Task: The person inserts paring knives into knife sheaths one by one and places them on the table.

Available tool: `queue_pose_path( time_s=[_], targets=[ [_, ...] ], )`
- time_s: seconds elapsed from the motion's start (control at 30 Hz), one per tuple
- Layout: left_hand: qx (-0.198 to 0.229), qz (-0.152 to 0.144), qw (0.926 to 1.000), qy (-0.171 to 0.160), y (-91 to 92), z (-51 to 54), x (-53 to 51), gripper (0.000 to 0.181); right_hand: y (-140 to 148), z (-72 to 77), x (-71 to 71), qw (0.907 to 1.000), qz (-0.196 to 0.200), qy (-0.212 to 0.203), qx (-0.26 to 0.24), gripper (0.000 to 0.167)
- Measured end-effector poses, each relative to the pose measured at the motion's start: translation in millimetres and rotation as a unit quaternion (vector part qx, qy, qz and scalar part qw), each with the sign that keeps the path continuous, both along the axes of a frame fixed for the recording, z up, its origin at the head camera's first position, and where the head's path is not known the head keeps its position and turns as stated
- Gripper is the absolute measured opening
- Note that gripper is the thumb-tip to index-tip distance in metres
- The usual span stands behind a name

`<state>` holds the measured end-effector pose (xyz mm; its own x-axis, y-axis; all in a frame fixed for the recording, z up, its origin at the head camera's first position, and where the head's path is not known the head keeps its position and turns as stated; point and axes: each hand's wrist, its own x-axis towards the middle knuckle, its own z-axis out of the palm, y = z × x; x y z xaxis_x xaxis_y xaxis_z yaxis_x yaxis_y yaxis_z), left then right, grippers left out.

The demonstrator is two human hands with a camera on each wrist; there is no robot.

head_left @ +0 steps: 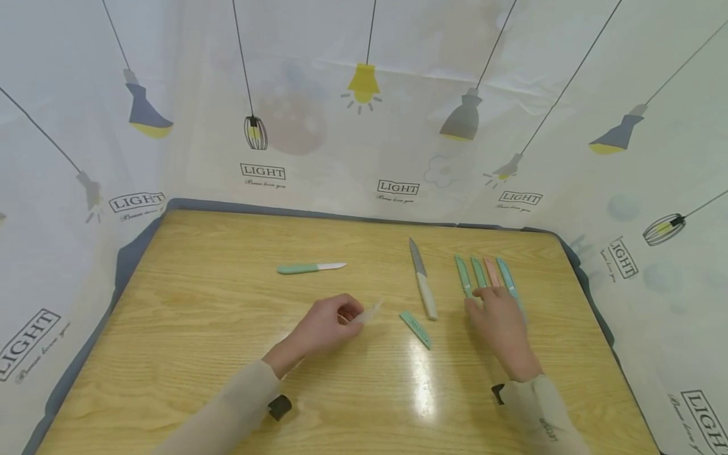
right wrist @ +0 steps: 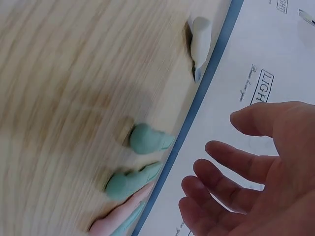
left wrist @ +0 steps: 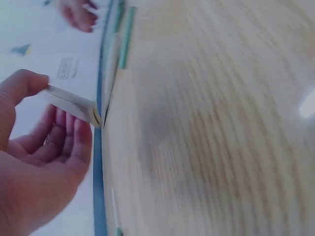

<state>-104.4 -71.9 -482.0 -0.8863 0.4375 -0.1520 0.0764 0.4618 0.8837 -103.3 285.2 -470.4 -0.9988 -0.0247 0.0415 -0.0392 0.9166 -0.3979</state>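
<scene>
My left hand [head_left: 328,322] pinches a thin, pale, flat blade sleeve [left wrist: 71,103] between thumb and fingers, above the table. To its right lie a large knife with a cream handle [head_left: 426,297] and a loose green blade cover [head_left: 416,330]. Over the handle ends of a row of sheathed knives hovers my right hand [head_left: 500,322], fingers spread and loosely bent, holding nothing. That row has two green knives [right wrist: 142,139], a pink knife [head_left: 491,272] and a blue knife [head_left: 508,275]; the hand partly hides them in the head view.
A small green-handled knife [head_left: 298,268] with a bare white blade lies at the left back. The wooden table [head_left: 188,303] ends at a blue-grey edge, with white printed sheeting [head_left: 318,57] standing around its back and sides.
</scene>
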Motion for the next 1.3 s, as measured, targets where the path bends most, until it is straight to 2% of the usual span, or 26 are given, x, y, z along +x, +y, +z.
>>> queue_pose_path(
  time_s=[0.07,0.17,0.27,0.33,0.5,0.63,0.7,0.83,1.0,1.07,1.13,1.3],
  targets=[
    [0.062,0.007,0.9978,-0.024,-4.4,0.6,-1.6,0.028,-4.9,0.1,-0.6,1.0,0.001,0.001,-0.006,0.04],
    [0.154,0.014,0.9863,-0.057,-9.9,0.2,-3.4,0.039,-11.1,-0.3,-0.7,1.0,0.005,0.001,-0.008,0.039],
    [0.244,0.02,0.9648,-0.095,-13.9,-1.7,-4.4,0.045,-16.0,-2.2,-1.5,0.9999,0.007,-0.005,-0.011,0.04],
    [0.296,0.024,0.9471,-0.121,-15.7,-2.2,-4.6,0.046,-18.5,-4.3,-3.2,0.9997,0.01,-0.011,-0.019,0.04],
    [0.384,0.036,0.9064,-0.173,-19.7,-2.9,-3.4,0.048,-24.6,-10.1,-9.4,0.999,0.01,-0.035,-0.025,0.043],
    [0.428,0.049,0.879,-0.205,-21.7,-2.7,-1.8,0.049,-31.0,-14.5,-14.5,0.9974,0.01,-0.065,-0.031,0.05],
    [0.445,0.056,0.8676,-0.216,-22.5,-3.0,-0.8,0.049,-34.5,-16.4,-17.3,0.9966,0.01,-0.075,-0.032,0.053],
    [0.478,0.079,0.8431,-0.233,-22.0,-7.1,0.6,0.048,-41.7,-19.1,-23.5,0.9965,0.013,-0.08,-0.021,0.056],
    [0.498,0.137,0.815,-0.263,-18.5,-13.4,1.6,0.048,-49.1,-20.8,-30.2,0.9958,0.016,-0.089,-0.013,0.059],
    [0.495,0.161,0.8083,-0.275,-17.6,-15.0,2.0,0.048,-52.0,-21.2,-31.8,0.9949,0.016,-0.099,-0.015,0.061],
    [0.49,0.18,0.805,-0.281,-17.3,-16.6,2.4,0.047,-55.0,-21.8,-33.5,0.9942,0.016,-0.106,-0.015,0.063],
    [0.48,0.209,0.8031,-0.285,-17.3,-20.1,3.1,0.046,-63.0,-23.0,-38.7,0.9949,0.016,-0.1,0.01,0.063]
  ],
)
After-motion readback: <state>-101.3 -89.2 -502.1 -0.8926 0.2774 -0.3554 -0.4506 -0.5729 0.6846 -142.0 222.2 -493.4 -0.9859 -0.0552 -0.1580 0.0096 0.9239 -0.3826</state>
